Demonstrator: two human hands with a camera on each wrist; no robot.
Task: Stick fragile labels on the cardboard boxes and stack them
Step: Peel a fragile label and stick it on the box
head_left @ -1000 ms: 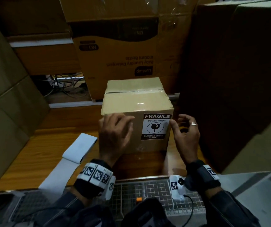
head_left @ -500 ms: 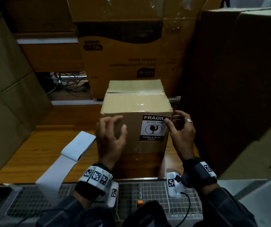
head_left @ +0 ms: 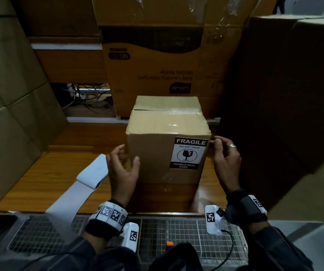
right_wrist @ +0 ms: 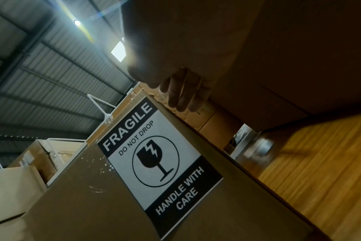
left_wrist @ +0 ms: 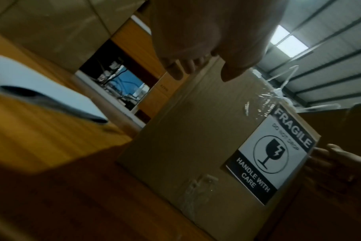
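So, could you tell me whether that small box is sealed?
Sealed: clear tape runs across the closed top flaps of the small box.

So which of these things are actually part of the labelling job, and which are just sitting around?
Part of the job:
- small cardboard box
- fragile label stuck on its front
- label roll on the wooden table
- left hand and right hand, at the box's sides

Just lying about:
- big printed carton behind
- tangled cables
- wire mesh in front
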